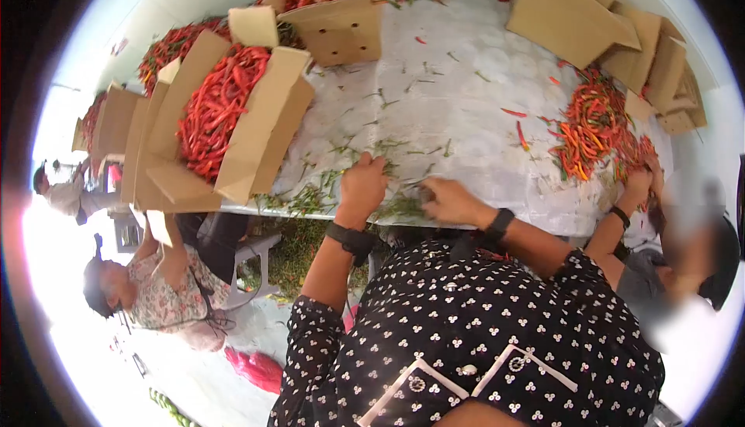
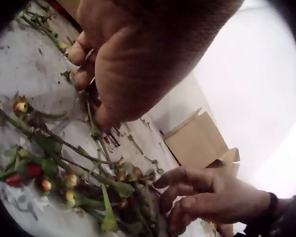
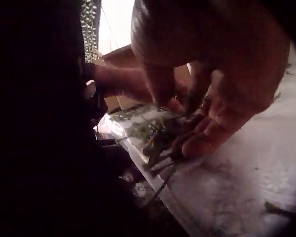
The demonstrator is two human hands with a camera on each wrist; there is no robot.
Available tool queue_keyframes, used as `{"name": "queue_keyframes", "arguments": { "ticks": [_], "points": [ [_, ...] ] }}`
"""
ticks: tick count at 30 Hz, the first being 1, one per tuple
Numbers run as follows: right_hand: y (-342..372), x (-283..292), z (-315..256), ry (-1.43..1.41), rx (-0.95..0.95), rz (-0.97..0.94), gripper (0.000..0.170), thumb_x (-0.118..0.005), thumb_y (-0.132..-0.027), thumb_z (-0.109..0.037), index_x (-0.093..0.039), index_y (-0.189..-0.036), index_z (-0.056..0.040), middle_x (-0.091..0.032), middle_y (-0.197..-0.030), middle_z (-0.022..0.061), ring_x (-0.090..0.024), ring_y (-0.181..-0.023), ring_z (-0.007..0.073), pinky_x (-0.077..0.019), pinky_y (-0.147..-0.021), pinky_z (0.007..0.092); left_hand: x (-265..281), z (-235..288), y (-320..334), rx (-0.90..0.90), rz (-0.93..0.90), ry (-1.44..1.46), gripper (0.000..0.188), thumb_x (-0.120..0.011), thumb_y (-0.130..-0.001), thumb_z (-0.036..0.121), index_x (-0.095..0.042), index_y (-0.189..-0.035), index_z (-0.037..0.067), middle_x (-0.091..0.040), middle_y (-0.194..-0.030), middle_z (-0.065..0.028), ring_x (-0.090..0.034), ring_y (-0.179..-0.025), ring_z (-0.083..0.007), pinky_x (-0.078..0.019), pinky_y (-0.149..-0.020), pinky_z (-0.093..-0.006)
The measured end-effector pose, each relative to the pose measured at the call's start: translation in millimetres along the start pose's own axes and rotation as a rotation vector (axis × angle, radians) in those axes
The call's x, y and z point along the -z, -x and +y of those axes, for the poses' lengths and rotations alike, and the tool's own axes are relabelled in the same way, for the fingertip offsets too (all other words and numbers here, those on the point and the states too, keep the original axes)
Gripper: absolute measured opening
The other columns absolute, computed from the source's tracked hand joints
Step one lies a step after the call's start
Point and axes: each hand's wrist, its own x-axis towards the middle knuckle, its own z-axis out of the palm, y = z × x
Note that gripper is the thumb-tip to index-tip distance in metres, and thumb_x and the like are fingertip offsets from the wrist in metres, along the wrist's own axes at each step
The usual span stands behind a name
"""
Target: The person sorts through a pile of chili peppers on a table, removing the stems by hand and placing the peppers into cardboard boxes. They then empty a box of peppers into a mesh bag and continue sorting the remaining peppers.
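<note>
My left hand (image 1: 363, 189) is low over the scattered green chili stems (image 2: 84, 160) near the table's front edge. Its thumb and fingertips pinch a thin stem, seen close up in the left wrist view. To its right, my right hand (image 1: 456, 202) has its fingers curled around a small heap of stems (image 3: 155, 136) at the edge. Short stalks with pale yellow-red ends and a bit of red chili (image 2: 27, 175) lie among the stems below my left hand.
A cardboard box (image 1: 264, 136) of red chilies (image 1: 225, 109) stands at the left, another box (image 1: 334, 31) behind it. Chilies (image 1: 594, 120) are heaped at the right, where another person's hands (image 1: 642, 178) work. Folded cardboard (image 1: 570, 15) lies at the back right.
</note>
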Motion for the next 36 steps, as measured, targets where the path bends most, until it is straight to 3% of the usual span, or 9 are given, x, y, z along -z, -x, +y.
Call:
{"name": "queue_keyframes", "arguments": {
  "ticks": [4,8,10,13,20,24,30,33,36],
  "points": [
    [7.0,8.9,-10.8,-0.218,-0.005,-0.046,0.032,-0.057,-0.071,-0.019,-0.055,-0.097,-0.0018,-0.058,-0.086,0.0207,-0.058,-0.077,0.0346,-0.0458,-0.071,0.0418,-3.6,-2.5,6.3,-0.027,0.039,-0.054,0.017,-0.057,-0.068,0.010,-0.053,-0.085,0.007,-0.051,-0.086,-0.0115,-0.058,-0.071,-0.0308,-0.0482,-0.059,-0.0410],
    [43.8,54.6,58.9,0.112,-0.259,0.410,0.026,-0.057,-0.072,-0.018,-0.057,-0.093,-0.0023,-0.060,-0.081,0.0195,-0.059,-0.073,0.0331,-0.0462,-0.066,0.0413,-4.5,-10.0,13.5,-0.004,-0.041,-0.137,0.019,-0.053,-0.074,0.015,-0.050,-0.090,0.006,-0.050,-0.087,-0.0137,-0.057,-0.069,-0.0333,-0.0484,-0.057,-0.0414],
    [73.1,81.4,85.2,0.412,-0.435,0.473,0.022,-0.056,-0.073,-0.018,-0.057,-0.089,-0.0027,-0.061,-0.079,0.0184,-0.059,-0.073,0.0334,-0.0461,-0.066,0.0412,-4.7,-8.9,14.8,0.006,-0.032,-0.098,0.020,-0.053,-0.074,0.014,-0.050,-0.092,0.006,-0.050,-0.088,-0.0143,-0.057,-0.069,-0.0334,-0.0485,-0.057,-0.0413],
    [97.3,92.0,85.5,0.331,-0.611,0.409,0.022,-0.056,-0.073,-0.018,-0.056,-0.089,-0.0028,-0.060,-0.079,0.0184,-0.058,-0.076,0.0332,-0.0456,-0.067,0.0412,-2.6,-11.1,18.6,0.028,-0.014,-0.074,0.021,-0.052,-0.074,0.014,-0.050,-0.093,0.006,-0.050,-0.088,-0.0152,-0.057,-0.070,-0.0338,-0.0485,-0.057,-0.0418],
    [60.2,57.3,60.1,-0.056,-0.285,0.345,0.024,-0.058,-0.072,-0.021,-0.057,-0.089,-0.0028,-0.060,-0.080,0.0171,-0.058,-0.075,0.0330,-0.0457,-0.066,0.0407,-7.0,-19.1,14.4,0.037,-0.030,0.043,0.022,-0.051,-0.074,0.018,-0.052,-0.090,0.003,-0.051,-0.088,-0.0165,-0.054,-0.072,-0.0366,-0.0461,-0.063,-0.0452],
    [48.4,107.1,105.0,0.306,-0.511,0.758,0.025,-0.062,-0.069,-0.021,-0.058,-0.086,-0.0033,-0.059,-0.083,0.0174,-0.058,-0.076,0.0334,-0.0456,-0.068,0.0407,-4.2,-18.1,17.1,0.084,0.030,0.172,0.018,-0.055,-0.072,0.016,-0.055,-0.085,0.003,-0.052,-0.085,-0.0156,-0.054,-0.072,-0.0356,-0.0446,-0.062,-0.0438],
    [43.1,121.8,118.8,0.470,-0.558,0.431,0.021,-0.061,-0.070,-0.019,-0.058,-0.084,-0.0037,-0.058,-0.082,0.0178,-0.057,-0.079,0.0326,-0.0449,-0.068,0.0411,-4.2,-20.5,18.4,0.063,0.067,0.241,0.016,-0.058,-0.072,0.017,-0.058,-0.081,0.004,-0.053,-0.079,-0.0143,-0.054,-0.071,-0.0336,-0.0437,-0.064,-0.0412],
    [35.5,131.9,135.7,0.448,-0.384,0.622,0.020,-0.062,-0.070,-0.018,-0.058,-0.082,-0.0033,-0.057,-0.081,0.0178,-0.057,-0.078,0.0330,-0.0445,-0.067,0.0412,-3.5,-21.0,18.7,0.064,0.078,0.243,0.015,-0.059,-0.072,0.017,-0.058,-0.079,0.004,-0.053,-0.079,-0.0139,-0.054,-0.072,-0.0335,-0.0438,-0.064,-0.0411],
    [19.5,155.0,137.0,0.453,-0.406,0.681,0.018,-0.062,-0.070,-0.016,-0.057,-0.081,-0.0032,-0.057,-0.081,0.0178,-0.056,-0.078,0.0331,-0.0441,-0.067,0.0412,-4.6,-22.3,17.5,0.080,0.048,0.251,0.016,-0.059,-0.072,0.017,-0.059,-0.081,0.004,-0.053,-0.079,-0.0140,-0.054,-0.072,-0.0335,-0.0439,-0.064,-0.0410]
  ]
}}
